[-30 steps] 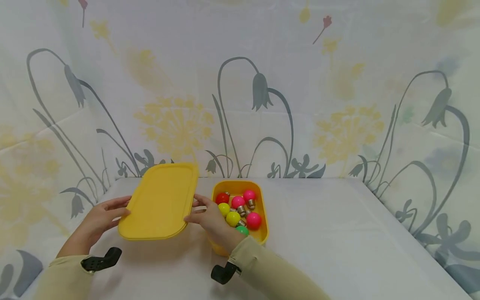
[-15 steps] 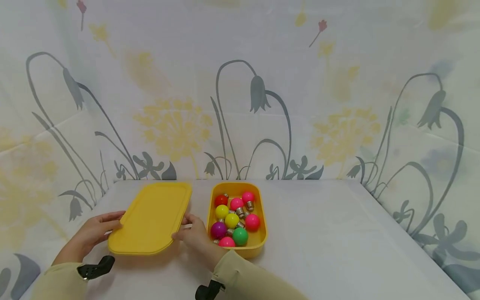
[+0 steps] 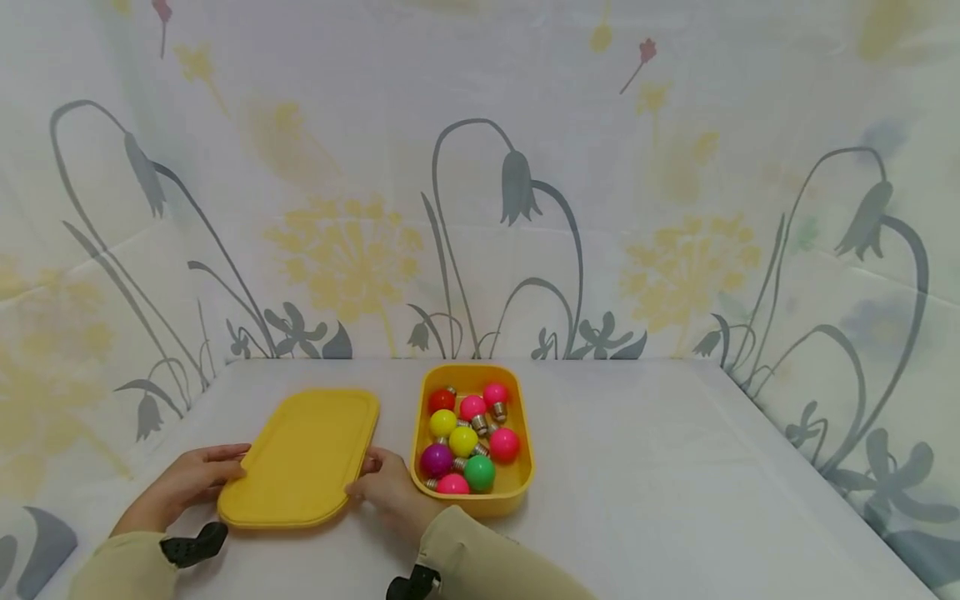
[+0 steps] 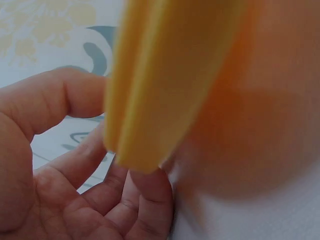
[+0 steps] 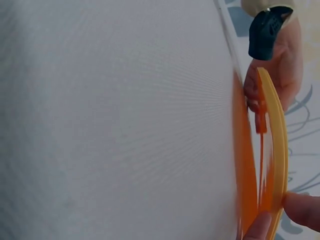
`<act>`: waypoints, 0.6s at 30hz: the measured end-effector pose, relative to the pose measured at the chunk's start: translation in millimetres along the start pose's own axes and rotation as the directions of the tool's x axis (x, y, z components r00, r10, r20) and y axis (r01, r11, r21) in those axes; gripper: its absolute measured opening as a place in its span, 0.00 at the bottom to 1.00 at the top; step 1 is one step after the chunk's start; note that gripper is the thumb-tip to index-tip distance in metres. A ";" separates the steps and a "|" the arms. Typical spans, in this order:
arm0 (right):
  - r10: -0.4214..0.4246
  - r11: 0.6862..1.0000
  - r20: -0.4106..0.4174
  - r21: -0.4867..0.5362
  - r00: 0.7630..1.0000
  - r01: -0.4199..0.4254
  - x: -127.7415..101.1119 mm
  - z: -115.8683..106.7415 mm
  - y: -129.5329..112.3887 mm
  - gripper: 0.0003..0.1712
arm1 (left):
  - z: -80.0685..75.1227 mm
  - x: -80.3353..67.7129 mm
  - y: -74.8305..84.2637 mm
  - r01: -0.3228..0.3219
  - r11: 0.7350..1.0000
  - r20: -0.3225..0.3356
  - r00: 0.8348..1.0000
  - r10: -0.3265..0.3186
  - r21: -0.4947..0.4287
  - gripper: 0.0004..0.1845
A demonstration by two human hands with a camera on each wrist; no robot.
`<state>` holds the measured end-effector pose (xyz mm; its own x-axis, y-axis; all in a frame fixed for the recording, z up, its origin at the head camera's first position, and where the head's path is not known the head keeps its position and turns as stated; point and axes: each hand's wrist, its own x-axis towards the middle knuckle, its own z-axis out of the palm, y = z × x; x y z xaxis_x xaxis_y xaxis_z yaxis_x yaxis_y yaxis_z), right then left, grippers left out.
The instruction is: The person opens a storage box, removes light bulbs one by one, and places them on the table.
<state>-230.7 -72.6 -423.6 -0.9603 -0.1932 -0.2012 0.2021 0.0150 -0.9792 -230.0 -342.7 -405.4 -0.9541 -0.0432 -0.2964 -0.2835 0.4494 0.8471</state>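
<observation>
Lower than half a second ago, the yellow lid [image 3: 302, 459] now lies nearly flat just above the white table [image 3: 675, 467], no longer tilted up toward the backdrop. From the head camera, the left hand [image 3: 187, 483] grips the lid's left edge, thumb on top, and the right hand [image 3: 386, 492] grips its right edge in the same way. Just right of the lid stands the open yellow box [image 3: 517, 492], holding coloured bulbs [image 3: 465, 437] in red, pink, yellow, purple and green; lid and box sit side by side, apart. A flower-printed cloth [image 3: 525, 183] hangs behind the table.

At the left wrist, the lid's rim [image 4: 150, 100] fills the frame, blurred, with the thumb above it and curled fingers [image 4: 145, 195] beneath, pinching the edge.

At the right wrist, the lid [image 5: 272, 145] shows edge-on just over the table [image 5: 110, 125], a thumb and fingertip [image 5: 300, 207] clamped on its near edge, and the left hand [image 5: 277, 70] holding the far edge.
</observation>
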 end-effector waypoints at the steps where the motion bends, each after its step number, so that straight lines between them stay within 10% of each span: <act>1: 0.002 1.000 0.001 -0.010 1.000 -0.001 -0.1 -0.2 0.2 0.32 | 0.2 0.1 -0.9 0.002 1.000 -0.002 1.000 -0.002 0.007 0.34; 18: -0.028 0.989 0.037 -0.141 0.999 0.033 -8.7 -4.5 -6.4 0.22 | 13.2 2.7 -6.6 0.032 0.995 -0.103 0.994 -0.022 0.096 0.35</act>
<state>-224.6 -66.6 -415.7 -0.9580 -0.2292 -0.1723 0.1410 0.1465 -0.9791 -229.4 -334.0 -417.7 -0.9526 -0.1442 -0.2680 -0.3030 0.5314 0.7911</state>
